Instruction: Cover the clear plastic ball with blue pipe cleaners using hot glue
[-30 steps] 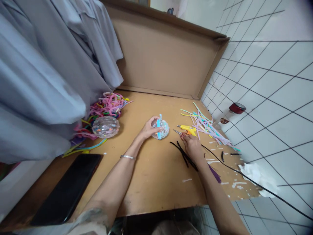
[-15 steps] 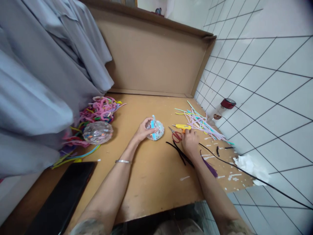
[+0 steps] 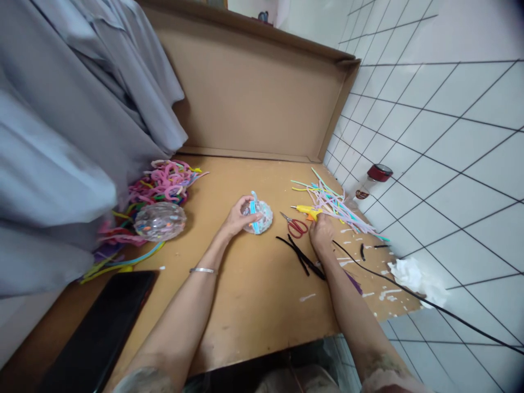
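The clear ball (image 3: 265,219), with a blue band round it and a small blue stub at its top, sits mid-table, gripped by the left hand (image 3: 238,217): the thumb lies across the near side, the fingers round the far side. The right hand (image 3: 322,232) is at the handle of the yellow glue gun (image 3: 306,209), its fingers curled; whether they have closed on it, one cannot tell. Just beside this hand lie red-handled scissors (image 3: 297,228), tips toward the ball, and, nearer the person, crossed black strips (image 3: 301,254). Past the gun is a heap of pastel stems (image 3: 338,206), with a red-lidded bottle (image 3: 379,173) by the tiled wall (image 3: 429,136). A black cord (image 3: 379,277) runs off to the right past white tissue (image 3: 409,275). Across the table (image 3: 254,305), a second clear piece (image 3: 160,221) rests against colourful stems (image 3: 170,183), with a phone (image 3: 100,322) nearer the person.
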Available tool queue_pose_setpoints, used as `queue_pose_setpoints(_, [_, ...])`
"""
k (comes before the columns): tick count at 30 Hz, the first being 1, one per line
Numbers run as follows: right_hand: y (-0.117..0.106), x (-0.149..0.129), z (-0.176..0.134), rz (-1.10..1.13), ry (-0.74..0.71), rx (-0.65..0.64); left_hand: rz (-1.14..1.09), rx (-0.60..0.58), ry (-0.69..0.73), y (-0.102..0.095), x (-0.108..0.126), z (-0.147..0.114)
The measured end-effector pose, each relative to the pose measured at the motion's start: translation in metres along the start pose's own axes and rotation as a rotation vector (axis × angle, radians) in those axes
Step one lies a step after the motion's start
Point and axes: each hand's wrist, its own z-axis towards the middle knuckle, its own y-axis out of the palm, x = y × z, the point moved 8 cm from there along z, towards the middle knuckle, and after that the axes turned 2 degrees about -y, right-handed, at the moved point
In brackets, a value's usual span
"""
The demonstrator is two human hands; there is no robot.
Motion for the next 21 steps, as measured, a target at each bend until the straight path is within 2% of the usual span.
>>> queue_pose_setpoints(5, [-0.001,0.020,0.005,-0.034,0.068,0.069,-0.006,-0.011,-0.019,0.001,-0.002,0.001])
queue_pose_setpoints(9, [-0.009,0.018,-0.001,-0.068,0.033,0.118,-0.024,-0.014,-0.029,0.001,-0.002,0.001])
queue_pose_setpoints(12, [-0.018,-0.003,-0.012,-0.036,-0.162,0.177,-0.035,-0.017,-0.024,0.001,-0.001,0.000])
queue_pose_setpoints(15, [-0.011,-0.031,-0.031,0.115,-0.475,0.076,-0.031,-0.016,-0.024,0.001,-0.002,-0.001])
queue_pose_setpoints(16, [-0.007,-0.037,-0.036,0.158,-0.536,0.031,-0.029,-0.013,-0.024,0.001,-0.002,-0.001])
queue_pose_setpoints(18, [-0.001,-0.043,-0.042,0.207,-0.573,-0.031,-0.024,-0.006,-0.021,0.001,-0.001,-0.001])
queue_pose_setpoints(21, [0.005,-0.047,-0.039,0.207,-0.540,-0.075,-0.025,-0.008,-0.027,0.003,0.001,-0.002])
